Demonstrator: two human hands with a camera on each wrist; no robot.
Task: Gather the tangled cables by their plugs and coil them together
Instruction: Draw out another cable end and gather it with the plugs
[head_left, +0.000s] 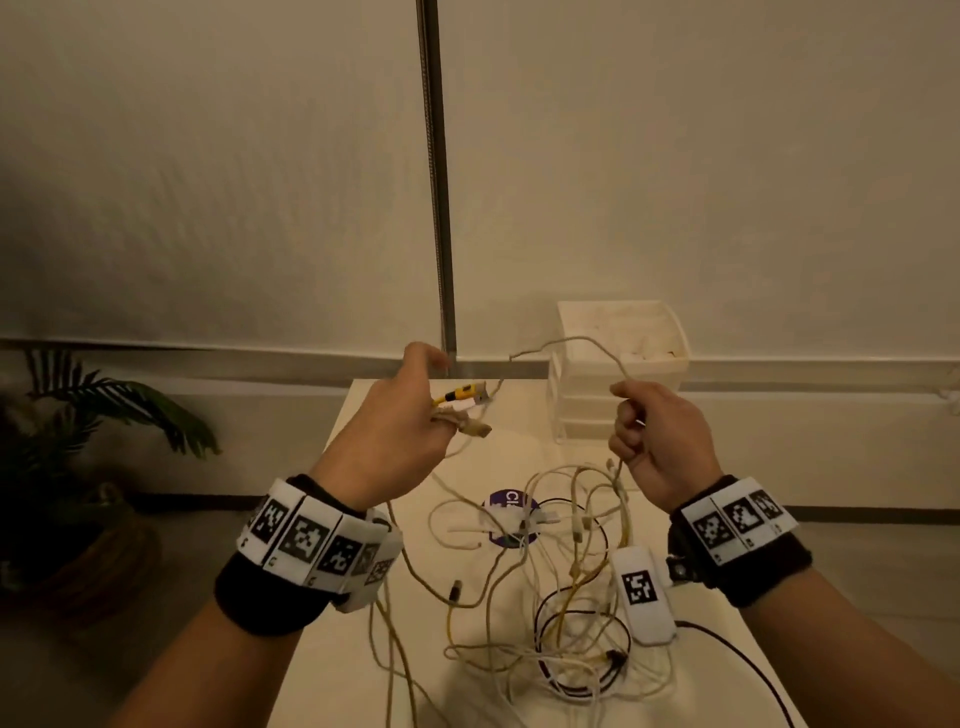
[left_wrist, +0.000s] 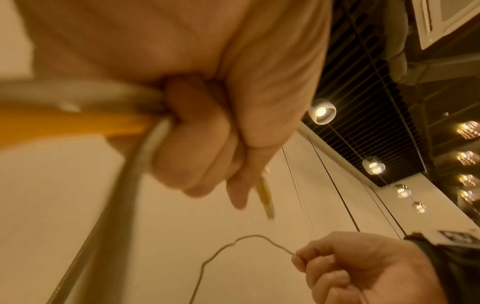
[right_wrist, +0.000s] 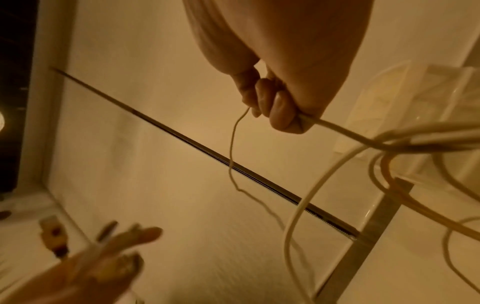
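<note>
A tangle of white, yellow and black cables (head_left: 566, 597) lies on the white table (head_left: 467, 675). My left hand (head_left: 400, 431) is raised above the table's far left and grips several plugs (head_left: 465, 395), one yellow and black, with their cables (left_wrist: 78, 121) trailing from the fist. My right hand (head_left: 654, 431) is raised at the right, fingers curled round a thin white cable (head_left: 587, 345) whose free end arcs up and left. That thin white cable (right_wrist: 233, 144) hangs from the right fist, with thicker cables (right_wrist: 363, 139) trailing below. In the left wrist view the right hand (left_wrist: 363, 271) pinches the wire.
A white drawer unit (head_left: 618, 364) stands at the table's far right. A purple round sticker (head_left: 511, 514) lies under the tangle. A potted plant (head_left: 78, 467) stands on the floor at the left. A white wall with a dark vertical strip (head_left: 436, 182) rises behind.
</note>
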